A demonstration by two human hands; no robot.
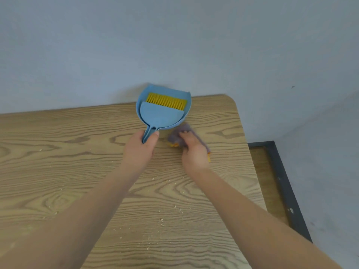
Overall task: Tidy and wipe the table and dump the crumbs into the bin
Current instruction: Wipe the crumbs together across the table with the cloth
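head view, table: the wooden table (58,171) runs to a pale wall at the far edge, its rounded corner at the right; pale crumbs (161,220) lie scattered over the near and middle part, still unswept.
head view, dustpan: the blue dustpan (163,117) lies flat at the far edge near the wall, the brush with yellow bristles (166,101) nested inside it, likely stored as one set so both lift together.
head view, left hand: the left hand (139,150) has fingers and thumb curled round the dustpan handle (149,133), a grip suited to picking the set up.
head view, right hand: the right hand (194,152) rests on a grey-purple cloth (181,133) just right of the handle, fingers bent down over it and bunching it; blurred, so whether it pinches or only presses i cannot tell.
head view, floor side: a dark-framed panel (279,181) lies past the table's right edge; no bin in sight.
judgement: tools are being gathered; sweeping seems not yet begun.
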